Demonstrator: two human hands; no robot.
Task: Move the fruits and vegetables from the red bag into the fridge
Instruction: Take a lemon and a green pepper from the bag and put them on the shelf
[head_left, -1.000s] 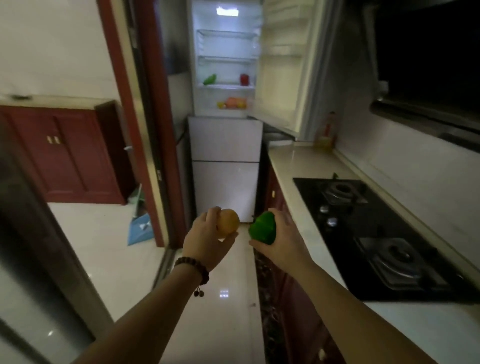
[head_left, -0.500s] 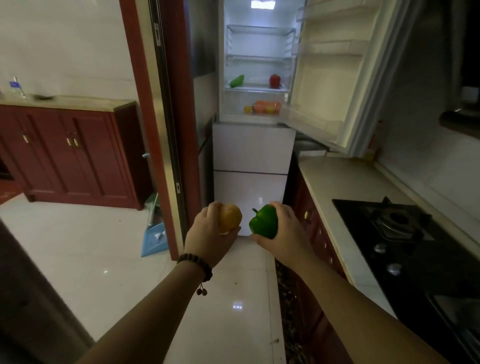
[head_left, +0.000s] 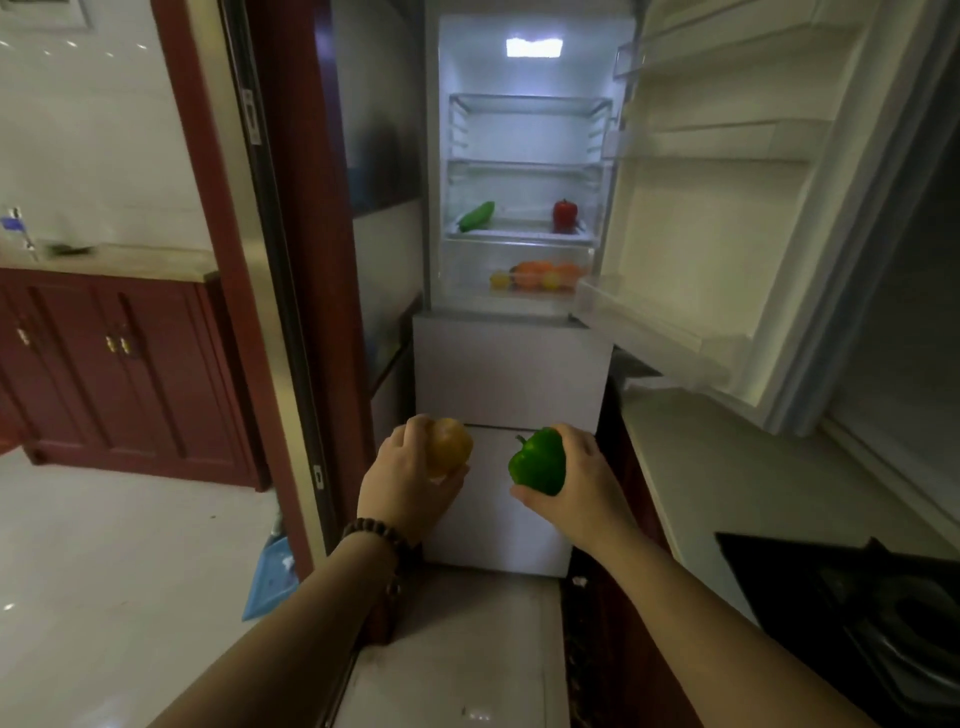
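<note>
Partly done: fridge (head_left: 511, 358), upper centre, already holds produce. Left hand (head_left: 410, 480) grips orange fruit (head_left: 449, 453), right hand (head_left: 582, 483) green pepper (head_left: 538, 461); both unplaced.

The left hand (head_left: 410, 480) grips a round yellow-orange fruit (head_left: 449, 453) and the right hand (head_left: 582, 480) grips a green bell pepper (head_left: 538, 461), both held out in front of the fridge (head_left: 511, 364). Its upper door (head_left: 727, 208) stands open to the right, the interior lit. On 1 shelf lie a green vegetable (head_left: 477, 215) at the left and a red pepper (head_left: 565, 214) at the right, well apart. Below them, orange and yellow fruits (head_left: 540, 274) fill a clear drawer. A bead bracelet (head_left: 376, 532) circles the left wrist. A black stove (head_left: 852, 613) sits on the counter at the right.
</note>
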